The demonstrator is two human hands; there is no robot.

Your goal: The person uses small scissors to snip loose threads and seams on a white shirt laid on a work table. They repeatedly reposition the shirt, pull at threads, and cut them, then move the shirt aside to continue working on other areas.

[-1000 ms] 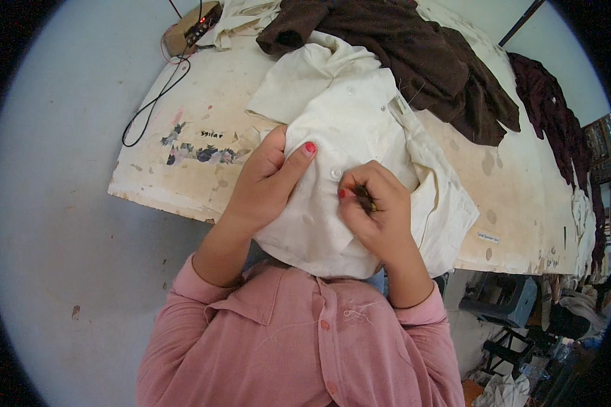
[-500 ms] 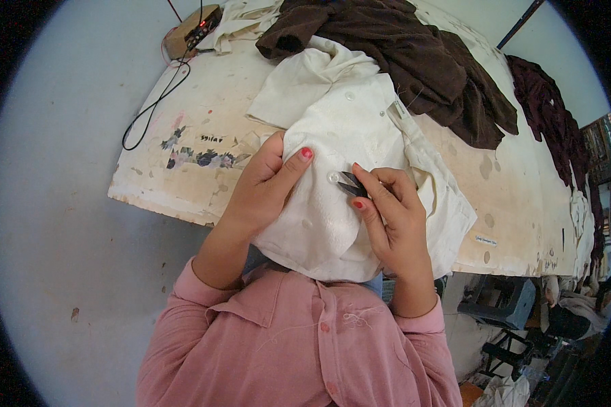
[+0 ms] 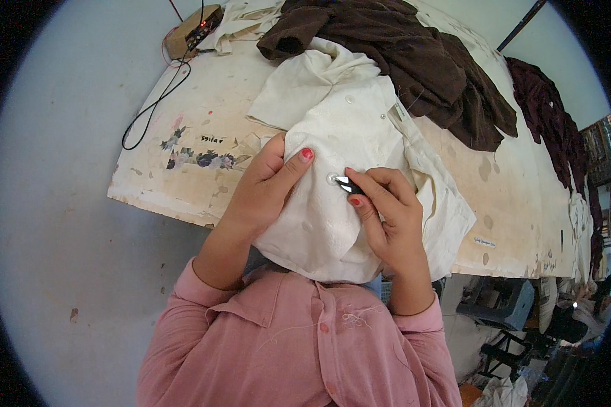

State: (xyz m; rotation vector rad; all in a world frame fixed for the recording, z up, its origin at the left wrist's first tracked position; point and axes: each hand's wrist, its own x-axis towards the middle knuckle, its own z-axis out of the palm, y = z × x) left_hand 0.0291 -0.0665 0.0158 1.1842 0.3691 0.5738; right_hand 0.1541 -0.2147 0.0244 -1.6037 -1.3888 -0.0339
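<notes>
At the bottom of the frame, the wearer's pink shirt [image 3: 265, 346] carries loose threads [image 3: 356, 319] on its front. Just above, the white garment [image 3: 312, 227] lies in the centre, its near end drawn over the table edge toward the lap, probably to bring the work close.

Left of centre, the left hand [image 3: 265, 183] grips the cloth, thumb on top and fingers out of sight, which seems to keep it steady. Right of centre, the right hand [image 3: 392, 217] pinches small snips [image 3: 349, 186] between thumb and forefinger, a hold suited to fine aim. The parted blades point at a clear button [image 3: 332, 179]; whether they touch it I cannot tell.

Beyond, the stained table [image 3: 509, 230] supports the garment's far part. A brown garment [image 3: 414, 61] is heaped at upper centre, apparently pushed aside for working room. At upper left sits a box [image 3: 189, 32] with a trailing black cable [image 3: 157, 102].
</notes>
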